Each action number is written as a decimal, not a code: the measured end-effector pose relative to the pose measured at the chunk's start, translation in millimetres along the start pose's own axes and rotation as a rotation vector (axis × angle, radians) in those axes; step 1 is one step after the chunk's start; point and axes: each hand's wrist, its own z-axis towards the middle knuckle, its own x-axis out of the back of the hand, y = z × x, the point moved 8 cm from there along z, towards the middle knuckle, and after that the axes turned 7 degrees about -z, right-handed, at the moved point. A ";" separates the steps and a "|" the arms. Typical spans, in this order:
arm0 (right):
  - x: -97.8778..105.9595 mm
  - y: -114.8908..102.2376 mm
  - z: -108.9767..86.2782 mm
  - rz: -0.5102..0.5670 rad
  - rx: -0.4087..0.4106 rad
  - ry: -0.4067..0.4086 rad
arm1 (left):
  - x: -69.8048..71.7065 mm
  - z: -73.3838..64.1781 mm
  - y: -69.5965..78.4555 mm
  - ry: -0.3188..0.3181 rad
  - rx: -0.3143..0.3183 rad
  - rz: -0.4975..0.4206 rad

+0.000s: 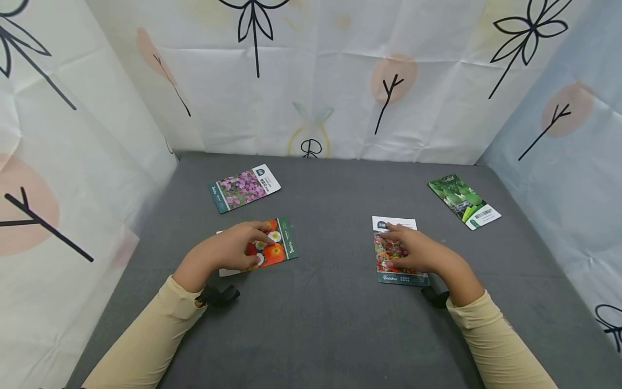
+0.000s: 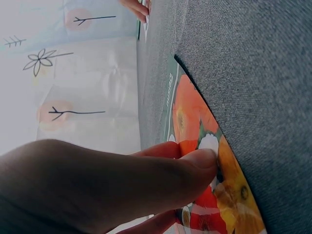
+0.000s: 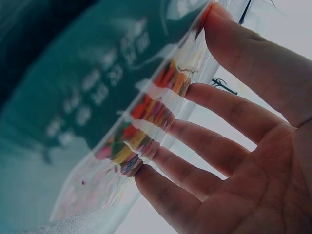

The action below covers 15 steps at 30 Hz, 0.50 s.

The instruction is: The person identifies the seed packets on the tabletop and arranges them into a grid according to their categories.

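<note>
Left hand [image 1: 228,248], fingers apart, rests on orange packet [image 1: 275,253]; right hand [image 1: 420,251], fingers also apart, touches red packet [image 1: 387,248]. Light, even pressure should prevent creases.

White cloth walls [image 1: 330,70] (creased), grey tabletop [image 1: 311,324]

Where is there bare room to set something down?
Free: between the orange-flower packet and mixed-flower packet, and nearer, between the sleeves. Crowded: left, where the purple-flower packet lies just beyond the left hand.
</note>
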 end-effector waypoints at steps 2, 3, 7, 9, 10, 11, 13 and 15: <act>0.2 -1.9 0.2 0.001 0.004 0.000 | 0.3 0.0 0.7 0.000 -0.004 0.002; 0.1 -3.0 0.3 0.001 0.007 -0.002 | 0.3 0.0 1.0 0.000 -0.006 0.002; -1.1 -6.8 1.0 0.006 0.008 -0.012 | -0.5 0.6 1.8 -0.001 -0.012 0.004; -1.5 -9.2 1.7 0.006 0.014 -0.014 | -0.6 0.5 1.8 0.000 -0.008 0.002; -1.9 -10.4 2.2 0.006 0.015 -0.015 | -0.7 0.4 1.7 0.000 -0.007 0.003; -2.4 -11.2 2.8 0.006 0.017 -0.016 | -0.7 0.2 1.7 0.000 -0.007 0.003; -2.8 -13.7 3.8 -0.004 0.026 -0.014 | -0.8 -0.1 1.5 0.000 -0.005 0.005; -3.7 -15.7 5.0 -0.007 0.031 -0.013 | -1.1 -0.2 1.3 -0.001 -0.003 0.007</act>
